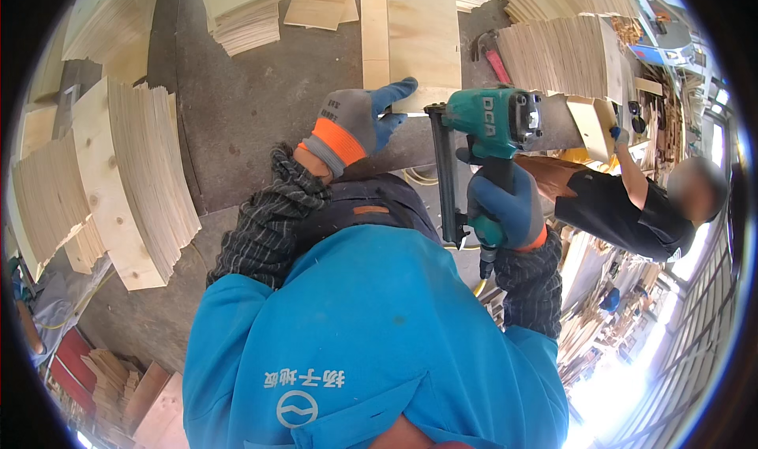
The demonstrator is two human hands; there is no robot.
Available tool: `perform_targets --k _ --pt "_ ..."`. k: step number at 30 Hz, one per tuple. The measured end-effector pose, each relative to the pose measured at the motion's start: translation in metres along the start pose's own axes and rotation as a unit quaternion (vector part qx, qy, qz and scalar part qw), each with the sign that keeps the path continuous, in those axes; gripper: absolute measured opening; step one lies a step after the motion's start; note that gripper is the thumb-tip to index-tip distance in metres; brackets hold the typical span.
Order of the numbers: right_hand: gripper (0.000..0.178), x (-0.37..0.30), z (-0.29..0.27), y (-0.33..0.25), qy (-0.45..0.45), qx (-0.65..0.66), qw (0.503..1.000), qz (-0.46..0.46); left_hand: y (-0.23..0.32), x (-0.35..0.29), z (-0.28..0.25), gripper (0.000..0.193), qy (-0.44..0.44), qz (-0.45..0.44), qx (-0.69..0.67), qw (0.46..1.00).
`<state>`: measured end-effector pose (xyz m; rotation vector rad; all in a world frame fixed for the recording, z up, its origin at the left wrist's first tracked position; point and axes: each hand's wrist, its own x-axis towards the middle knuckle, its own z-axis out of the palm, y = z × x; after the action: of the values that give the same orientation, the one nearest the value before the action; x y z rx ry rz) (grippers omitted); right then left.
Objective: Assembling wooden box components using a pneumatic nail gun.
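My left hand (359,121), in a grey and blue glove with an orange cuff, grips the near left corner of a pale wooden piece (424,34). Its fingers lie over the top and the thumb sits at the near edge. My right hand (509,206), gloved alike, is wrapped round the handle of a teal and black air nail gun (485,121). The gun's nose is beside the near right corner of the wooden piece; whether it touches cannot be made out. Its long black magazine (446,184) points back toward me, and a hose fitting shows below my hand.
Stacks of plywood boards (134,180) stand at the left, with another stack (557,58) at the far right. A red-handled hammer (495,60) lies on the grey work surface (260,109). At the right, a co-worker (624,204) in black handles a wooden piece (591,129).
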<state>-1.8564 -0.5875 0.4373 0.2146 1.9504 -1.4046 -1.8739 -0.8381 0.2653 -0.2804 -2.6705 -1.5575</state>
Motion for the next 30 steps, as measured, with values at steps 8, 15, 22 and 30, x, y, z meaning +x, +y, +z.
perform_targets --k 8,15,22,30 --pt "0.029 -0.004 -0.012 0.008 0.036 -0.038 0.998 -0.029 0.001 -0.001 0.002 0.050 0.005 0.009 -0.010 1.000" --pt "0.053 -0.002 -0.016 0.008 0.009 -0.046 0.999 -0.021 -0.001 -0.003 0.005 0.050 0.018 0.015 -0.033 0.999" --pt "0.034 -0.013 -0.029 0.014 0.069 -0.014 0.997 -0.027 0.004 0.002 -0.002 0.051 0.001 0.005 -0.010 1.000" --pt "0.036 0.032 -0.089 0.106 0.228 -0.147 0.961 -0.052 -0.007 0.008 0.027 0.076 0.173 -0.172 -0.290 0.926"
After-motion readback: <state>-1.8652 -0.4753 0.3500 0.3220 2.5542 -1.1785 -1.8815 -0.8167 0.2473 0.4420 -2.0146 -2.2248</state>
